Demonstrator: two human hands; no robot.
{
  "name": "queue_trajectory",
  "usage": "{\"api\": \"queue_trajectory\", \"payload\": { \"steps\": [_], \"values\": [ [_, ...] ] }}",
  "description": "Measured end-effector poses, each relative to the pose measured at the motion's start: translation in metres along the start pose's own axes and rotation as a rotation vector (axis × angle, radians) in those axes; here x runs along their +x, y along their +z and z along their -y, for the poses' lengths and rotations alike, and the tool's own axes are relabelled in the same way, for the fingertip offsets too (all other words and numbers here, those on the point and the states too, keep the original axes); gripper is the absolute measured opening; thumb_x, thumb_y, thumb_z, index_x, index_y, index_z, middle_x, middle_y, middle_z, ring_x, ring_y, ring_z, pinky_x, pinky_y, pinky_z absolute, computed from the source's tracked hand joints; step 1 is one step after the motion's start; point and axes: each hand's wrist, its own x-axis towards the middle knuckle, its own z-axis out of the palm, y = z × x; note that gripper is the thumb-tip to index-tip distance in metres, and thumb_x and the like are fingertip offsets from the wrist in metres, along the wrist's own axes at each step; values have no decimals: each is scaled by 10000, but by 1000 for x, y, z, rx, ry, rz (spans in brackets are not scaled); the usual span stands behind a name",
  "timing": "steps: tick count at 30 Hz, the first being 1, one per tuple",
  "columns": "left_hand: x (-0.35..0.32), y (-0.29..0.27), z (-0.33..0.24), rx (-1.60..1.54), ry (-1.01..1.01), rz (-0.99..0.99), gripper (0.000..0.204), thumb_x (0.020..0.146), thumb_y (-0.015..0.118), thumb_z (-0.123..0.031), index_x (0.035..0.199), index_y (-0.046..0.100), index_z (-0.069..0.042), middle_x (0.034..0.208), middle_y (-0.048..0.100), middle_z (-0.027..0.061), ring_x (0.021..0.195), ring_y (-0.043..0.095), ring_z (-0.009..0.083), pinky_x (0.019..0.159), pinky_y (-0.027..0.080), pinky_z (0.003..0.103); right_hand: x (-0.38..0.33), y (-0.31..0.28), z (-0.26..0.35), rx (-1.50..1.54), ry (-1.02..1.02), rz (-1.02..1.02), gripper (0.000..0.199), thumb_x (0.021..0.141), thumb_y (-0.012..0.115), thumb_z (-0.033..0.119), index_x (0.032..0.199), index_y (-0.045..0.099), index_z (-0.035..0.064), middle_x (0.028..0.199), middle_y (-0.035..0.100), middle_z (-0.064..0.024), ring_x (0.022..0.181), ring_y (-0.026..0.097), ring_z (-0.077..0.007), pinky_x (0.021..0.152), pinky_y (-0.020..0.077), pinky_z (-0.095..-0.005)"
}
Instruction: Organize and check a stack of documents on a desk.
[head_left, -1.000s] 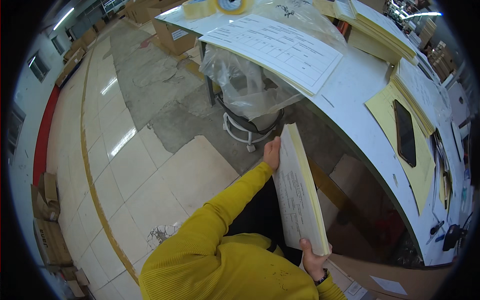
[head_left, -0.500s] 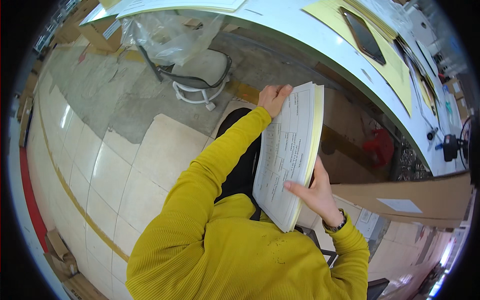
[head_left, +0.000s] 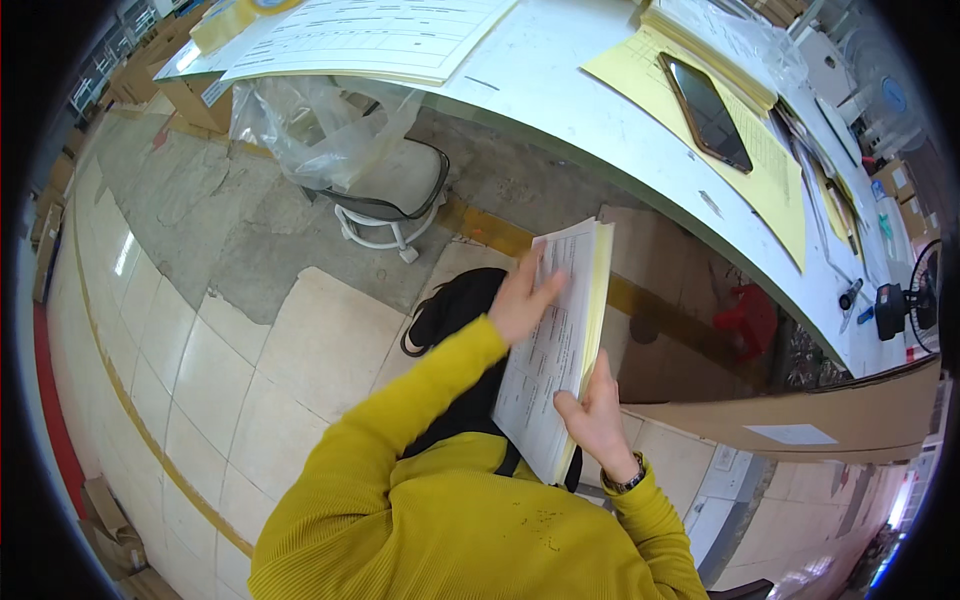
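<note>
My right hand point(head_left: 598, 418) grips the right edge of a stack of printed sheets point(head_left: 555, 340), thumb on the top white page, fingers behind. Yellow paper shows along the stack's side. The stack stands tilted over my lap. My left hand point(head_left: 528, 297) rests at its upper left edge, fingers stretched and thumb apart over the page, slightly blurred.
A white table point(head_left: 540, 100) curves across the far side. On it lie a phone point(head_left: 706, 112) on yellow sheets point(head_left: 780, 205), more forms point(head_left: 370, 35) and a small fan point(head_left: 900, 305). A chair point(head_left: 400, 185), a plastic bag point(head_left: 320, 130) and a cardboard box point(head_left: 800, 415) are nearby.
The stack has come lower and closer to my body. My left hand has slid from the top corner down the left edge, its fingers spreading. The right hand keeps its hold.
</note>
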Motion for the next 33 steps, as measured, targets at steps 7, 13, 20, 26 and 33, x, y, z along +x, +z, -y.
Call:
{"api": "queue_trajectory", "payload": {
  "steps": [7, 13, 20, 26, 33],
  "values": [
    [-23, -12, 1, -80, 185, 44, 679, 866, 547, -344, 1377, 289, 21, 1403, 328, 237, 1334, 282, 309, 1076, 233, 363, 4, -1, 8, 50, 93, 40, 573, 734, 509, -13, 1274, 318, -25, 1055, 569, -168, 964, 558, -198, 821, 456, -322],
    [82, -10, -28, -104, 274, 342, 454, 901, 423, -377, 1147, 576, -27, 1044, 615, 176, 958, 573, 261, 881, 421, 337, 0, 9, 6, 66, 96, 35, 595, 736, 524, -26, 1290, 310, 1, 1113, 538, -167, 1016, 539, -223, 876, 431, -338],
    [76, 54, -21, -123, 261, 79, 442, 910, 434, -398, 882, 633, -4, 730, 615, 119, 663, 540, 233, 681, 450, 346, -4, 5, -6, 49, 94, -145, 528, 744, 547, -27, 1233, 349, -8, 1066, 543, -187, 1003, 548, -223, 861, 438, -333],
    [73, 50, -28, 27, 304, -90, 559, 852, 548, -442, 1158, 505, 24, 1107, 543, 197, 947, 529, 303, 863, 413, 355, 13, -1, -6, 56, 111, -117, 504, 742, 525, -35, 1215, 353, -22, 1057, 578, -242, 986, 603, -286, 818, 472, -355],
    [-44, 1, -37, -21, 67, -11, 989, 735, 695, -458, 1408, 172, 43, 1386, 302, 274, 1297, 326, 334, 1012, 342, 379, 21, 16, 5, -92, 107, 62, 782, 745, 615, 105, 1385, 172, 29, 1068, 570, -273, 969, 577, -419, 783, 497, -432]
  ]
}}
